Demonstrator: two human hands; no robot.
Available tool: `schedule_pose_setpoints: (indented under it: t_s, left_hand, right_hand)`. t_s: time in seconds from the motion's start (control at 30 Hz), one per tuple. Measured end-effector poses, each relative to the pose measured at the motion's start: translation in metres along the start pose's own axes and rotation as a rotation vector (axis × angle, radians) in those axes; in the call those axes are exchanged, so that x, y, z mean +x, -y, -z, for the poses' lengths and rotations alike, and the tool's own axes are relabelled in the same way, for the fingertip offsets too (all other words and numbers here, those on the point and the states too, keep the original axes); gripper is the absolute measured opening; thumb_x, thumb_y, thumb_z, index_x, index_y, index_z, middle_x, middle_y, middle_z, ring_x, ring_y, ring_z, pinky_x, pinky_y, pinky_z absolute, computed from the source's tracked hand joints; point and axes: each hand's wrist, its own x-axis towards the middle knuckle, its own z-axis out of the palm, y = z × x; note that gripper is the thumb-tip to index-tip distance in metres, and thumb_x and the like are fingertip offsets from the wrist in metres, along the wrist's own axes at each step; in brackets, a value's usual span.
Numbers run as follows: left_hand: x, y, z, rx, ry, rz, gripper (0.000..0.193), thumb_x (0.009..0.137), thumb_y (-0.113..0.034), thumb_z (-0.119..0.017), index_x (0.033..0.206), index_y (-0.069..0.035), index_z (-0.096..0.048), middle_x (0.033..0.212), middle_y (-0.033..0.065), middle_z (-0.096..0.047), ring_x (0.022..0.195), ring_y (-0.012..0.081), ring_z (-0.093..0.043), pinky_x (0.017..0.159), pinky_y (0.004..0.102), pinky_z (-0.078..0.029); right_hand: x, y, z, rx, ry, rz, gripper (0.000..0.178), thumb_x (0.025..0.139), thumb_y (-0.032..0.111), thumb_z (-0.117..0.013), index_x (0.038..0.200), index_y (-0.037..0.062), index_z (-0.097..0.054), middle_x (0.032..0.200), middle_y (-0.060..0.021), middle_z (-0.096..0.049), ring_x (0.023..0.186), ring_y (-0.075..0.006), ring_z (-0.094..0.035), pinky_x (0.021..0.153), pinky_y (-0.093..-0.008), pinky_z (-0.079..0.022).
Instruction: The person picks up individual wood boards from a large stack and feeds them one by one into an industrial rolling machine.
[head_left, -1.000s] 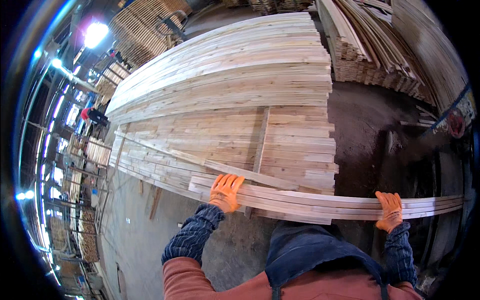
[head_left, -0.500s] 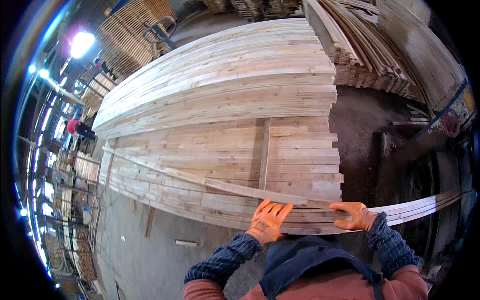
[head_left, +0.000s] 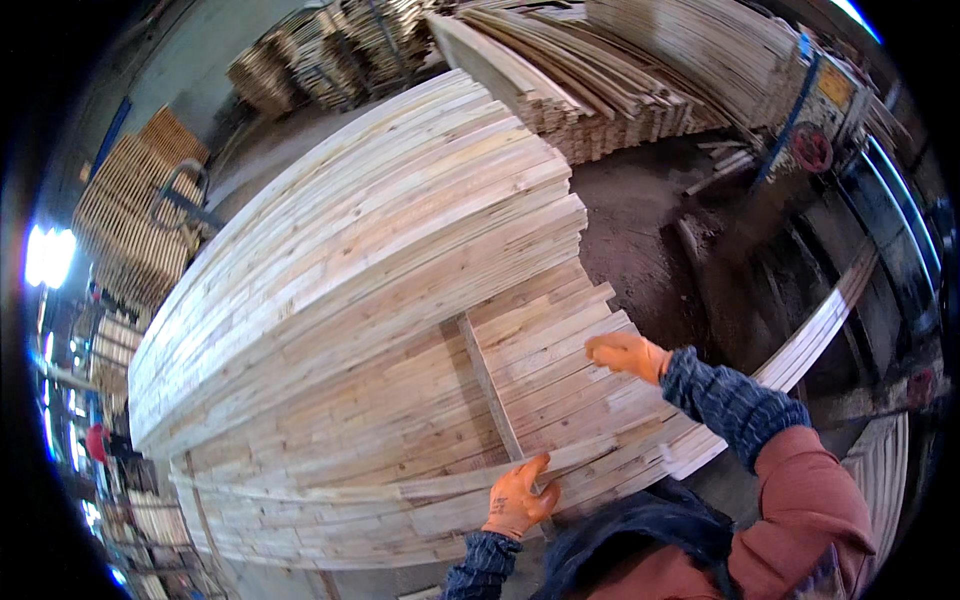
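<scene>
Stacked lumber fills a dim yard. On top of the near stack [head_left: 400, 330] lies a long thin plank [head_left: 480, 478]; the left hand [head_left: 518, 497] pinches its edge, fingers closed on it, while the right hand [head_left: 625, 354] rests flat on the boards, fingers together.

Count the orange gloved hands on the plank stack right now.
2. The left hand grips a thin plank at the stack's near edge; the right hand rests flat on the lower boards, further right. None hidden.
</scene>
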Motion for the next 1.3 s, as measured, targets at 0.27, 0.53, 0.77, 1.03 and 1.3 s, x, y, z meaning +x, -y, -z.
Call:
schedule_pose_setpoints:
  t_s: [0.27,0.53,0.77,1.03,1.3]
  left_hand:
    - [0.002,0.049,0.001,-0.198,-0.056,0.225,0.062,0.084,-0.028,-0.079,0.136,0.002,-0.062,0.128,0.0246,-0.069,0.118,0.0358,-0.068,0.101,0.0439,-0.053]
    - [-0.090,0.192,-0.119,-0.744,-0.404,0.506,0.031,0.100,-0.016,-0.064,0.129,-0.005,-0.065,0.114,0.0112,-0.070,0.106,0.0209,-0.064,0.092,0.0345,-0.054]
    - [-0.121,0.227,-0.152,-1.179,-0.265,0.758,0.024,0.098,-0.009,-0.065,0.122,-0.003,-0.066,0.100,0.0044,-0.067,0.089,0.0151,-0.062,0.082,0.0295,-0.053]
    - [-0.031,0.148,-0.088,-0.645,-0.515,0.390,0.026,0.100,-0.010,-0.068,0.125,-0.008,-0.064,0.094,0.0009,-0.059,0.079,0.0122,-0.054,0.066,0.0288,-0.047]
    - [0.009,0.081,0.013,-0.193,-0.616,0.348,0.040,0.101,-0.024,-0.066,0.138,-0.011,-0.059,0.105,0.0051,-0.062,0.091,0.0174,-0.057,0.078,0.0302,-0.051]
  right_hand:
    - [0.154,-0.036,0.108,0.442,-0.205,-0.175,0.057,0.106,0.048,-0.052,0.147,0.0091,-0.053,0.149,-0.0126,-0.056,0.133,-0.0297,-0.055,0.108,-0.0433,-0.044]
    - [0.338,-0.061,0.143,0.606,-0.378,0.110,0.049,0.111,0.044,-0.045,0.145,0.0104,-0.054,0.137,-0.0065,-0.062,0.128,-0.0232,-0.056,0.098,-0.0412,-0.049]
    - [0.375,-0.047,0.160,0.516,-0.449,-0.033,0.050,0.111,0.045,-0.045,0.145,0.0098,-0.055,0.137,-0.0072,-0.063,0.128,-0.0240,-0.056,0.099,-0.0418,-0.049]
    - [0.376,-0.038,0.158,0.491,-0.505,-0.054,0.052,0.110,0.047,-0.044,0.144,0.0090,-0.056,0.138,-0.0081,-0.063,0.128,-0.0250,-0.057,0.101,-0.0425,-0.049]
    - [0.296,-0.046,0.134,0.540,-0.475,-0.115,0.053,0.110,0.048,-0.044,0.143,0.0083,-0.056,0.138,-0.0089,-0.063,0.128,-0.0259,-0.057,0.102,-0.0431,-0.048]
